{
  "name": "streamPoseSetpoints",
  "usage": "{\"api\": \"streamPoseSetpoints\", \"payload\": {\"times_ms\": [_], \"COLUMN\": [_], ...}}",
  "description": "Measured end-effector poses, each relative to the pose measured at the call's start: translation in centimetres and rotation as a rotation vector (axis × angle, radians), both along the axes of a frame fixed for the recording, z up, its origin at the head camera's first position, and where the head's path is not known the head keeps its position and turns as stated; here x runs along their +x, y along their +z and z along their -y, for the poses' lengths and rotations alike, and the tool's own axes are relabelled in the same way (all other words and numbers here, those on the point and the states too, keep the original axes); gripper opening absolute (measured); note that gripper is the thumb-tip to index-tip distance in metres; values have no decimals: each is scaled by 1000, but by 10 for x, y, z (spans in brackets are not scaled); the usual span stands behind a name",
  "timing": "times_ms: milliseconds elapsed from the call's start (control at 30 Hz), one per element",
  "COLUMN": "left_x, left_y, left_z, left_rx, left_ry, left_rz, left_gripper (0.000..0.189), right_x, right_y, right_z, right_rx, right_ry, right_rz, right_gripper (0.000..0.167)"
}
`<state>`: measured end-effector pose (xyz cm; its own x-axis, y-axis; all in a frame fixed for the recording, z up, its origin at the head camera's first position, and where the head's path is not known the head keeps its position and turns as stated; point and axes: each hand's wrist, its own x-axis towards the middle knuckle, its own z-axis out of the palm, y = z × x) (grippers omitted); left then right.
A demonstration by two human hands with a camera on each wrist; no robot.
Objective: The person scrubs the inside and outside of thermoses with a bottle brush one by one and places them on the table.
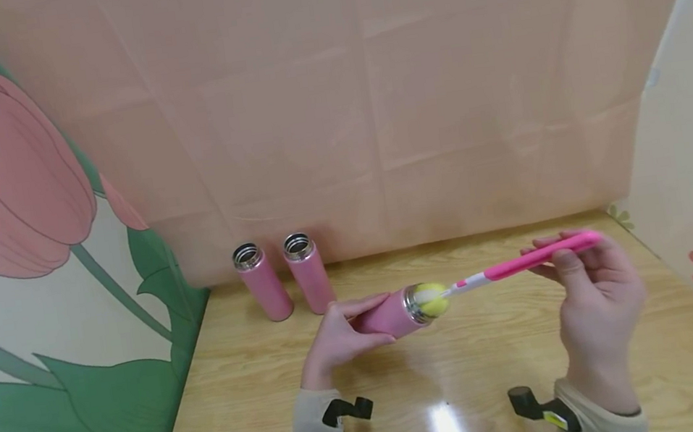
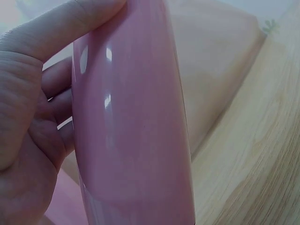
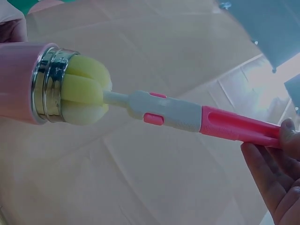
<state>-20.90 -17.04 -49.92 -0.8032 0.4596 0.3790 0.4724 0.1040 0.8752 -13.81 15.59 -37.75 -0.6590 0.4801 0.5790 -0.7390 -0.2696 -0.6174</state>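
My left hand (image 1: pixel 343 337) grips a pink vacuum flask (image 1: pixel 388 317), tilted so its steel-rimmed mouth faces right. In the left wrist view, thumb and fingers wrap the glossy flask body (image 2: pixel 133 112). My right hand (image 1: pixel 595 285) pinches the pink end of a bottle brush (image 1: pixel 526 261) between thumb and fingers. At the flask's mouth sits the brush's yellow sponge head (image 3: pixel 86 89), partly inside and partly bulging out past the metal rim. A white neck with pink buttons joins the sponge to the pink handle (image 3: pixel 234 124).
Two more pink flasks, one on the left (image 1: pixel 266 285) and one beside it (image 1: pixel 311 275), stand upright and uncapped at the back left of the wooden table (image 1: pixel 248 418). A peach cloth (image 1: pixel 439 123) hangs behind. Flower-painted walls border both sides.
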Motion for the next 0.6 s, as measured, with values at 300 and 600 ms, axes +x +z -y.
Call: {"api": "streamPoseSetpoints", "payload": {"times_ms": [300, 600], "left_x": [0, 0], "left_y": [0, 0], "left_z": [2, 6], "left_rx": [8, -13], "left_ry": [10, 25], "left_rz": [12, 29], "left_gripper": [67, 68], "right_x": [0, 1], "right_y": [1, 2], "right_z": [-2, -5], "right_rx": [-26, -88], "right_ry": [-16, -30], "right_rz": [1, 5], "right_gripper": [21, 22]}}
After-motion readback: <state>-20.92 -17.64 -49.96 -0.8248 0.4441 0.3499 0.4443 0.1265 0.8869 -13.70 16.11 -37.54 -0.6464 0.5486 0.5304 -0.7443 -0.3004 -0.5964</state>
